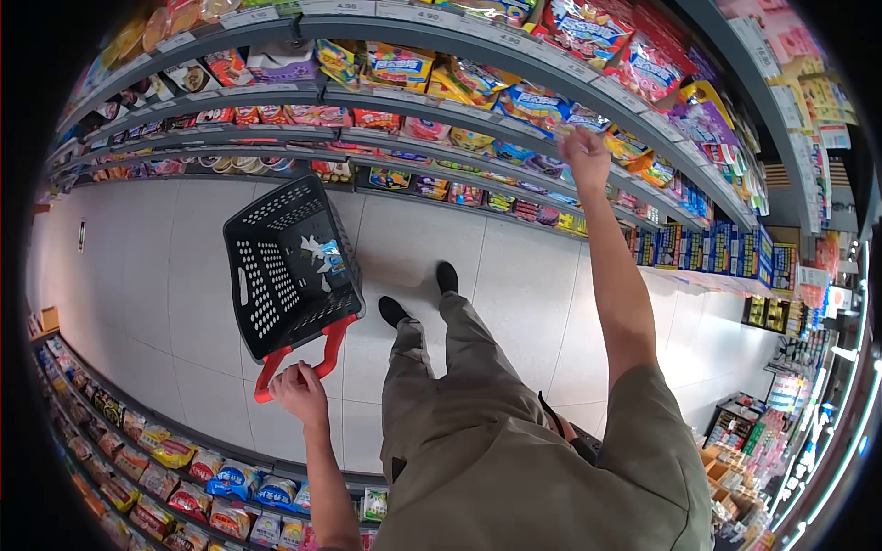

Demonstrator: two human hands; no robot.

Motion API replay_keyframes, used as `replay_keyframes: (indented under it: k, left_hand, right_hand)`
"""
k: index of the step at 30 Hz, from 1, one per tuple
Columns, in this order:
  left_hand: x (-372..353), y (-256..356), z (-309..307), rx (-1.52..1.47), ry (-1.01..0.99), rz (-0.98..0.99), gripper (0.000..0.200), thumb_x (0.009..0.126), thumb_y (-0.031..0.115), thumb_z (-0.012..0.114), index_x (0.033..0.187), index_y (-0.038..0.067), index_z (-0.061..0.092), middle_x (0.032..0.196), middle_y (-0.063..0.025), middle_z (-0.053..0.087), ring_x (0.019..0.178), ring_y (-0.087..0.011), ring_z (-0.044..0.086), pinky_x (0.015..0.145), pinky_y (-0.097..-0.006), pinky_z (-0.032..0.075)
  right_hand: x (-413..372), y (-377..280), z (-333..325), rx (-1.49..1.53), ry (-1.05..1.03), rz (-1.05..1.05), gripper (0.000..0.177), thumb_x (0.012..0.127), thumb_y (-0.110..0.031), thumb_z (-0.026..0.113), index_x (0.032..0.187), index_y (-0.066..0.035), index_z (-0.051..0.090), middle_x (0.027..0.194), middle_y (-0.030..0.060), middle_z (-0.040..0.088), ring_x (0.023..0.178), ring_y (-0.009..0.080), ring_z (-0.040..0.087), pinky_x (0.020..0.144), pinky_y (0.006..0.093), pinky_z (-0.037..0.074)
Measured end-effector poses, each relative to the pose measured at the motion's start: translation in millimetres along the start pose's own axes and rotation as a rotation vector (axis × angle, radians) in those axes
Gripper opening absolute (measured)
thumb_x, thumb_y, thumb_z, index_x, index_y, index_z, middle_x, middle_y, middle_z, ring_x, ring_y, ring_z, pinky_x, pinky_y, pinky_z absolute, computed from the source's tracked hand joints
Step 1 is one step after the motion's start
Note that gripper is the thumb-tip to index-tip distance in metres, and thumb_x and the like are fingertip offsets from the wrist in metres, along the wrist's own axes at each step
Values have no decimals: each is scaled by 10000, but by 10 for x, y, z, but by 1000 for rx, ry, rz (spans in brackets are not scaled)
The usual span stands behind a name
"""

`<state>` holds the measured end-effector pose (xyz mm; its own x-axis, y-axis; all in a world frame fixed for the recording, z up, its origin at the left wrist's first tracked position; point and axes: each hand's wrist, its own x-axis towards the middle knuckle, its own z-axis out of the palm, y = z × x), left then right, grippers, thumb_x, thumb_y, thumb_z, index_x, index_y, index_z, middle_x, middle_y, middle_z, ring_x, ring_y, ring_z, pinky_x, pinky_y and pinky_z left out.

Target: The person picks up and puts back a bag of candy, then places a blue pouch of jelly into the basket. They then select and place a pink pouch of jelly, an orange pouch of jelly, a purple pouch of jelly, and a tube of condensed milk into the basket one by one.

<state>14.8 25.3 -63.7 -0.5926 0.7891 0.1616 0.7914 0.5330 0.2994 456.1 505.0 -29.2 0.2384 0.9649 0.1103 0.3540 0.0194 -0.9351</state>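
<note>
Okay, my left hand (299, 395) clamps the red handle (335, 349); right of the basket (292, 328), by snacks (536, 106), is my right hand (585, 152), grip unclear.

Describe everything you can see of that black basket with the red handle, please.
The black, open-topped shopping basket looks plastic, its walls pierced with rows of round holes and one side showing an oblong opening. A looped red handle juts from the near end, gripped by the person's left hand. A few white-and-blue items lie inside. It appears to stand on the pale tiled floor, left of the person's dark shoes; its underside is hidden.
</note>
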Motion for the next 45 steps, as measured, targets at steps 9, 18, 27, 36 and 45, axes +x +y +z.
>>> replay_keyframes:
  k: [9,18,27,36,45]
  left_hand:
    - [-40,-18,102,85,18,6,227,901,201,604,760,33,663,718,-128,631,775,-324,557,816,-461,410]
    - [-15,39,132,92,-37,-25,328,930,309,604,787,26,689,808,-126,688,852,-350,598,870,-466,416]
    - [-29,126,169,236,-253,-219,389,916,371,534,889,55,760,770,-161,707,789,-382,648,858,-478,472]
    - [-178,326,249,170,-265,-366,469,899,457,538,826,54,766,738,-157,718,753,-336,706,746,-447,511]
    - [-404,521,292,277,-294,-466,501,910,510,504,955,93,778,875,-206,727,888,-421,688,823,-495,512]
  right_hand:
    - [-260,537,-1009,-110,-226,268,245,965,-141,629,1136,23,690,994,71,730,810,149,731,656,258,579]
    - [-403,695,-1860,-164,-446,357,227,967,-171,634,1106,-8,710,939,37,733,808,125,716,662,241,564]
    - [-560,1291,-2648,-182,-488,484,262,977,-234,643,1117,-23,710,962,40,725,833,122,702,708,246,552]
    - [-628,1558,-2878,-142,-502,579,263,963,-217,650,1140,-31,704,981,50,724,831,126,704,703,255,564]
    - [-808,1813,-2999,-42,-513,630,269,965,-234,634,1150,-49,694,984,51,724,841,137,705,722,272,564]
